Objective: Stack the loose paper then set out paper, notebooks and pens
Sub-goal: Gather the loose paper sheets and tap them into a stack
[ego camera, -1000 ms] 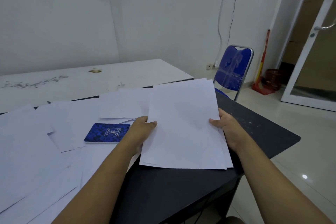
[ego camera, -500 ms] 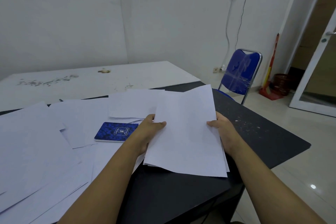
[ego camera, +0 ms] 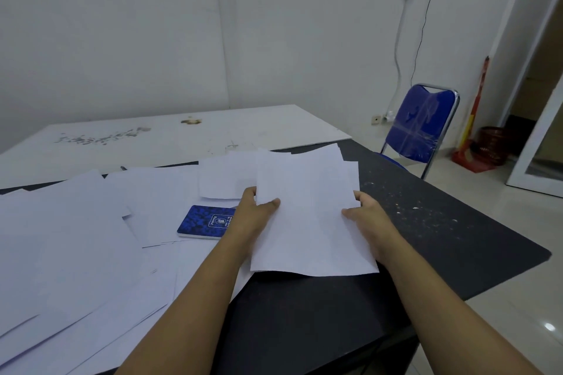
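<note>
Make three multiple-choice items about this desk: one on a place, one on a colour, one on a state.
1. Where is the notebook?
A. left of the left hand
B. on the chair
C. on the floor

2. What colour is the chair?
A. red
B. blue
C. green

3. How is the stack held?
A. by the right hand alone
B. by no hand
C. by both hands

Answers: 1 A, it lies on the sheets beside that hand; 2 B, its back is blue; 3 C, a thumb presses each side.
</note>
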